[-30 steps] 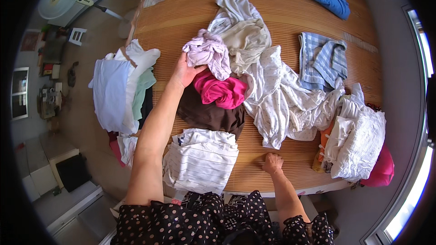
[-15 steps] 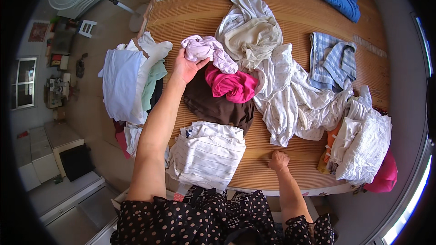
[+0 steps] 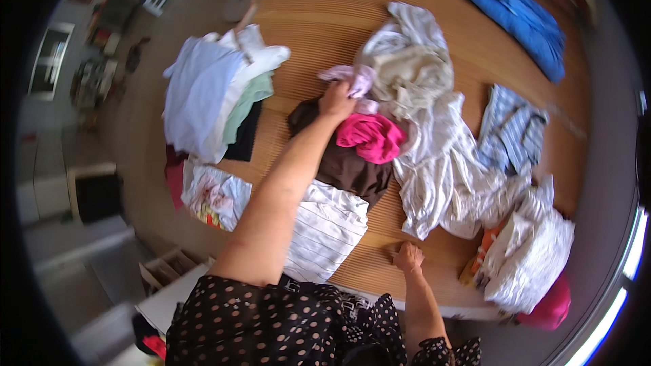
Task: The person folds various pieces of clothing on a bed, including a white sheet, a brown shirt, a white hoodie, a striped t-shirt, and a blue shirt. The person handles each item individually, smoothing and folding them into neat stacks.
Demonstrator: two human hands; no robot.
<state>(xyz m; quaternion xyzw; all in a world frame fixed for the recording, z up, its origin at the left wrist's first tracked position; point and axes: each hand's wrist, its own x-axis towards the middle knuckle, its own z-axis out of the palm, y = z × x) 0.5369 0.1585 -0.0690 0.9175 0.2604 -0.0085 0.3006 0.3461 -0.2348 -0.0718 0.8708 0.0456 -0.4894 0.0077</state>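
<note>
My left hand (image 3: 337,100) reaches over the pile, its fingers closed on a crumpled lilac garment (image 3: 359,78); its fingertips are partly hidden in the cloth. Just below lies a bunched magenta garment (image 3: 371,138) on top of dark brown clothing (image 3: 349,173). My right hand (image 3: 409,257) leans on the bed mat with its fingers curled in and nothing visible in them. A beige garment (image 3: 410,71) and a long white patterned garment (image 3: 441,179) spread to the right of the lilac one. Under my left forearm sits a folded white striped garment (image 3: 329,230).
Left stands a stack with a pale blue garment (image 3: 200,91) on top, beside a folded patterned cloth (image 3: 215,193). Right are a checked blue garment (image 3: 512,129) and a white folded pile (image 3: 532,254). A blue bundle (image 3: 519,24) lies far right on the wooden mat (image 3: 325,0).
My left hand has moved from the lilac garment's left side onto it and closed, drawing the cloth together. The view has swung, shifting everything; my right hand stays on the mat.
</note>
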